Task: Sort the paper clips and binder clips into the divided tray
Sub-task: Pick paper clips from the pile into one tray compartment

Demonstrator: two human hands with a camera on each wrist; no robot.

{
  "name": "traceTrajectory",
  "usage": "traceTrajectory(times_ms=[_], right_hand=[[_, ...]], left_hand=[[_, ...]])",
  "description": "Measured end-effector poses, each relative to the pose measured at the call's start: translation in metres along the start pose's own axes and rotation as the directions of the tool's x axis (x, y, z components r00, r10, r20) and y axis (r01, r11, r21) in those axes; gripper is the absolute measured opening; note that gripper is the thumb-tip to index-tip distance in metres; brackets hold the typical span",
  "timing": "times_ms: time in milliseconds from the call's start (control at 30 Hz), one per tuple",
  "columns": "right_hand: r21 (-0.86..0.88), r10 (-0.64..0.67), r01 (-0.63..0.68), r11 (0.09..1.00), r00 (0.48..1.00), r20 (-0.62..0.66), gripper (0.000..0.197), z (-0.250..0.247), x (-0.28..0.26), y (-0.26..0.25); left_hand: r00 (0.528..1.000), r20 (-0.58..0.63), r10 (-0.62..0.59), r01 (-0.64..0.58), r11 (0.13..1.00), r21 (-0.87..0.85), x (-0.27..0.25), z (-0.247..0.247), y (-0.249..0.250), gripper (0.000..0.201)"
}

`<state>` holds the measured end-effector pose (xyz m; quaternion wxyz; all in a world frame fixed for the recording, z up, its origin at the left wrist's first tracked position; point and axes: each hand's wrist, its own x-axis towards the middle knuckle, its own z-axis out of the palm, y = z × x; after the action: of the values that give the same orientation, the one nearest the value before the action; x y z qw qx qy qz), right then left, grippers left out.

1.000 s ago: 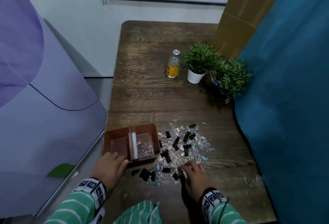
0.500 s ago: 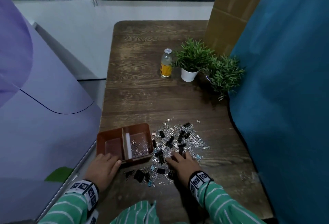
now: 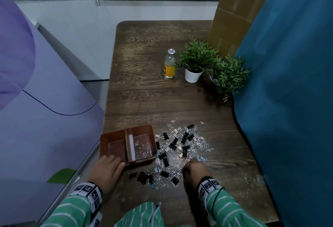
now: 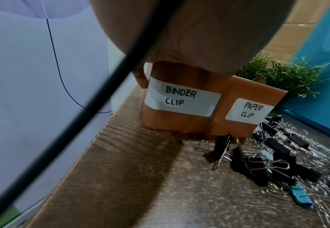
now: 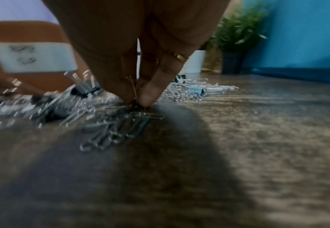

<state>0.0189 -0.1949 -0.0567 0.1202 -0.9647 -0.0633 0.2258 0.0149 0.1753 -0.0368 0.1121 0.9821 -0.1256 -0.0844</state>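
We see a dark brown wood-grain table [image 3: 144, 100] carrying a reddish-brown tray [image 3: 115, 136] with a white divider [image 3: 131, 145] and two white labels lettered in black. By the table's near edge lie silver paper clips [image 3: 198, 142] mixed with black binder clips [image 3: 173, 143] and a few light blue ones [image 4: 299, 195]. Toward the far right corner stand green plants [image 3: 198, 57], one in a white pot [image 3: 192, 76], and a clear bottle [image 3: 169, 64] with a yellow label. Our sleeves [image 3: 234, 212] are green with white stripes.

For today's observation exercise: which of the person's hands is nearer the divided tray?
Left. The left hand touches the divided tray at its near corner; the right hand pinches paper clips beside it.
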Motion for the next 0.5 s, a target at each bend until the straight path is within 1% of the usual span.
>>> traceTrajectory(times_ms=[100, 167, 200, 267, 333, 367, 400, 467, 500], right_hand=[[0.102, 0.073, -0.067, 0.993, 0.996, -0.056, 0.019, -0.006, 0.0, 0.0], [0.212, 0.115, -0.093, 0.973, 0.989, -0.092, 0.013, -0.016, 0.0, -0.005], [0.288, 0.134, -0.092, 0.953, 0.982, -0.13, 0.011, -0.023, -0.001, -0.012], [0.486, 0.154, -0.037, 0.873, 0.967, -0.203, 0.01, -0.04, 0.0, -0.036], [0.641, 0.14, 0.065, 0.764, 0.954, -0.264, 0.018, -0.054, 0.007, -0.067], [0.665, 0.119, 0.108, 0.739, 0.951, -0.286, 0.02, -0.06, 0.012, -0.083], [0.658, 0.086, 0.144, 0.739, 0.948, -0.305, 0.017, -0.064, 0.019, -0.098], [0.563, 0.003, 0.194, 0.803, 0.944, -0.33, 0.01, -0.07, 0.031, -0.123], [0.497, -0.035, 0.198, 0.845, 0.947, -0.318, 0.009, -0.07, 0.037, -0.132]], left_hand=[[1.0, -0.019, 0.001, -0.001, 1.0, -0.007, 0.0, 0.003, -0.001, 0.054], [1.0, -0.03, 0.004, -0.004, 1.0, 0.005, 0.0, 0.004, -0.002, 0.054], [0.999, -0.032, 0.006, -0.006, 1.0, 0.01, 0.0, 0.004, -0.002, 0.053], [0.999, -0.033, 0.008, -0.008, 1.0, 0.013, 0.0, 0.002, -0.001, 0.048], [1.0, -0.031, 0.004, -0.004, 1.0, 0.017, 0.0, 0.002, -0.001, 0.044], [1.0, -0.024, -0.002, 0.002, 1.0, 0.016, 0.0, 0.003, -0.001, 0.043], [1.0, -0.015, -0.008, 0.009, 1.0, 0.013, 0.0, 0.004, -0.002, 0.043], [1.0, -0.007, -0.02, 0.02, 1.0, 0.013, 0.0, 0.006, -0.003, 0.044], [1.0, -0.004, -0.024, 0.024, 1.0, 0.016, 0.0, 0.006, -0.003, 0.044]])
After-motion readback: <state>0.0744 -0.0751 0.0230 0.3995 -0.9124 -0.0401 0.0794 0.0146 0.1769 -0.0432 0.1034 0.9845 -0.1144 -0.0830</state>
